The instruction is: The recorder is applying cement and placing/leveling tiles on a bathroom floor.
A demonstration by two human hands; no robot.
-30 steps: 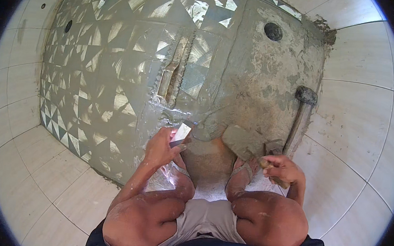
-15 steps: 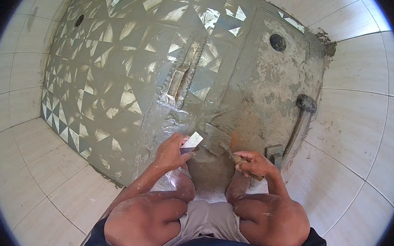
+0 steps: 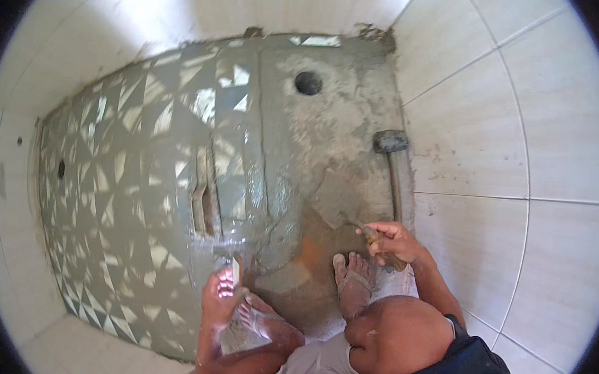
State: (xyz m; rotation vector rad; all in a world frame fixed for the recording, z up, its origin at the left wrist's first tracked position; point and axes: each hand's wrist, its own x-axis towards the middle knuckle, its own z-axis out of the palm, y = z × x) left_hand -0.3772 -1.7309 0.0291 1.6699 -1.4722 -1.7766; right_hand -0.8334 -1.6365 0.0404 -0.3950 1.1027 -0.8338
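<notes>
My left hand (image 3: pixel 219 298) is closed around a small pale strip of tile (image 3: pixel 236 271), held upright just above the wet floor beside my left foot. In my right hand (image 3: pixel 391 241) is a trowel (image 3: pixel 333 198), gripped by its worn handle, with the mortar-smeared blade pointing away to the left over the bare cement. A notched trowel (image 3: pixel 205 205) lies on the grout-covered patterned tiles (image 3: pixel 125 196), ahead of my left hand. Beyond my right hand, a mallet (image 3: pixel 390 142) with a dark head rests along the right wall.
A round drain hole (image 3: pixel 308 83) opens in the rough cement at the far end. Another dark round hole (image 3: pixel 62 169) sits in the tiles at the left. Pale tiled walls (image 3: pixel 476 151) close in the floor. My sandalled feet (image 3: pixel 353 284) stand on the near edge.
My view has turned, so the floor appears shifted left. My left hand has moved nearer to me with the tile strip, now held more upright. The right hand still grips the trowel.
</notes>
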